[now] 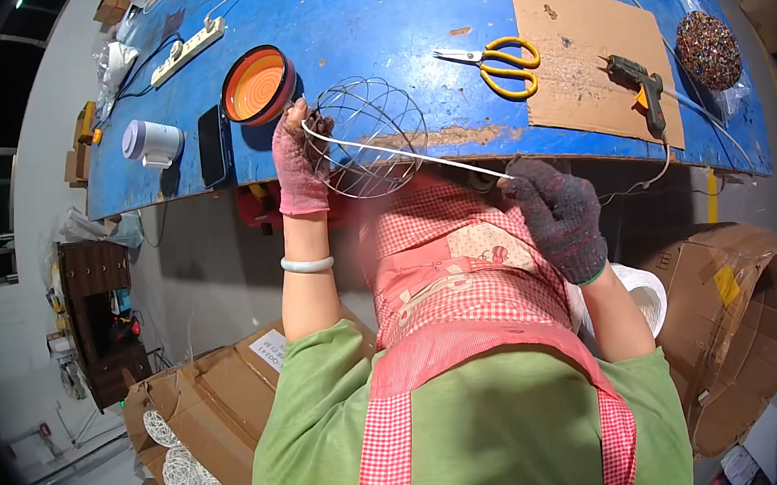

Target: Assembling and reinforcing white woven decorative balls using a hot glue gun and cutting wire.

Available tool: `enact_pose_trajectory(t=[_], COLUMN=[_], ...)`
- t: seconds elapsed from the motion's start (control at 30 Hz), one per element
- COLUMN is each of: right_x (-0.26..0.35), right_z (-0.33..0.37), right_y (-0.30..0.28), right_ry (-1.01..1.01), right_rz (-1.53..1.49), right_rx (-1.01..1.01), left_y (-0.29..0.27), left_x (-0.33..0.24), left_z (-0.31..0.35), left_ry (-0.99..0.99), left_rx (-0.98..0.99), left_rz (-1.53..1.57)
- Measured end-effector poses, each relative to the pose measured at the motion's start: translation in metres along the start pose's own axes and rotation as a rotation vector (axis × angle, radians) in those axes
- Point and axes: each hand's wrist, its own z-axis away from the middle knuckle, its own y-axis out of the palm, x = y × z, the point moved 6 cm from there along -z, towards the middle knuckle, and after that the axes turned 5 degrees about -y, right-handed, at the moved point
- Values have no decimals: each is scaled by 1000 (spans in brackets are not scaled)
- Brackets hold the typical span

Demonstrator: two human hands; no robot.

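Note:
My left hand (301, 161), in a pink fingerless glove, grips the left side of a round wire frame (374, 134) made of crossing thin dark metal wires. A white cord (412, 154) runs from my left fingertips across the front of the frame to my right hand (558, 218). That hand wears a dark grey glove and pinches the cord, which is stretched nearly straight. Behind my right forearm a roll of white cord (646, 301) shows in part.
On the blue table (383, 27) lie yellow-handled scissors (508, 68), cardboard (575, 111) with a glue gun (637, 90), an orange bowl (259, 87), a phone (214, 145), a lidded cup (152, 143), a power strip (188, 53) and a glittery ball (709, 51). Cardboard boxes (714, 320) flank me; white balls (183, 474) sit lower left.

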Motion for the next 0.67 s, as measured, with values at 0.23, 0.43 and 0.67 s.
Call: enact_pose_trajectory(t=[0.23, 0.43, 0.67], right_x=[33, 35, 5], right_z=[-1, -7, -8], right_y=[0, -9, -1], right_ry=[-111, -127, -102], right_rz=[72, 91, 68], right_rx=[134, 50, 6], left_y=[-10, -19, -21], left_x=[2, -2, 20], left_z=[-3, -7, -19], left_ry=[35, 22, -236], left_rx=[-79, -161, 741], left_rz=[98, 140, 672])
